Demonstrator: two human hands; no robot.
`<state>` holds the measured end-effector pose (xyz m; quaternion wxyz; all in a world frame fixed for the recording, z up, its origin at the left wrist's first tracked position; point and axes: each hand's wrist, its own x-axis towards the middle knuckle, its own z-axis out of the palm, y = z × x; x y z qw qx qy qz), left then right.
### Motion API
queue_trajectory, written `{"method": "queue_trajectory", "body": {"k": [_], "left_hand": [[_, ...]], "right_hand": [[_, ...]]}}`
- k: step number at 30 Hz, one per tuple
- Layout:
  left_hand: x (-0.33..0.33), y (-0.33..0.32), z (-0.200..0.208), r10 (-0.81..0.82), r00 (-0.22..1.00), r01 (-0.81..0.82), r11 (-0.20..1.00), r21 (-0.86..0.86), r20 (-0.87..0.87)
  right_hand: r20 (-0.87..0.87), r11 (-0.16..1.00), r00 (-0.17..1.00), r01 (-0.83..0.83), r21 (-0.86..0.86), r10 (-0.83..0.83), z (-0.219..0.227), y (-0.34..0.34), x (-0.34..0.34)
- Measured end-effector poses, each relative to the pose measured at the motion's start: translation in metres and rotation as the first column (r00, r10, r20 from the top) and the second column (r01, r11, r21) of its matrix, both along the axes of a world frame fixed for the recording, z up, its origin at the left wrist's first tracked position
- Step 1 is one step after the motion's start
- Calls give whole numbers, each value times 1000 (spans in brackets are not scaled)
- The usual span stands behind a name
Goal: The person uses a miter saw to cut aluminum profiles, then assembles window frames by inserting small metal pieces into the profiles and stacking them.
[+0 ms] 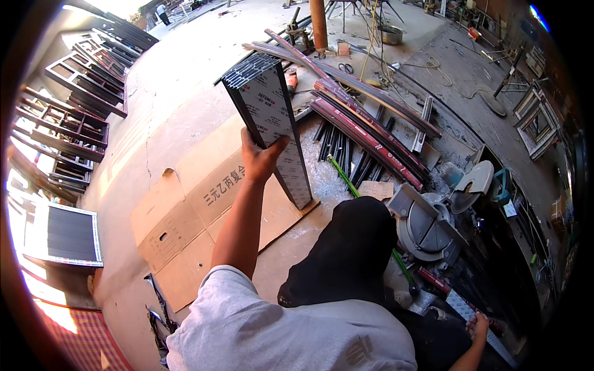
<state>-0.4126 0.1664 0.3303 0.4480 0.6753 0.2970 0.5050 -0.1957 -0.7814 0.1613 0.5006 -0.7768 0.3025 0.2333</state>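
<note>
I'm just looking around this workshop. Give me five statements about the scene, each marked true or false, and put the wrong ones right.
1. The left hand holds a tall bundle of film-covered profiles. True.
2. The flattened cardboard is bright blue. False: it is brown.
3. Scissors lie near the foot of the orange post. True.
4. The mitre saw sits left of the raised black-clad knee. False: it is to the knee's right.
5. The right hand touches the cardboard. False: it holds a long, pale strip.
</note>
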Motion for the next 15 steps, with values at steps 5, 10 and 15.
{"method": "queue_trajectory", "body": {"k": [5,10,15], "left_hand": [[-18,-7,-10,-76,983,73,997,23,169],[-8,-2,6,-124,981,114,991,70,149],[16,-43,58,-373,922,369,928,57,99]], "right_hand": [[61,1000,998,-1,8,1,2,6,4],[83,999,996,-14,-47,18,0,11,-1],[194,996,977,-90,13,86,25,45,5]]}}
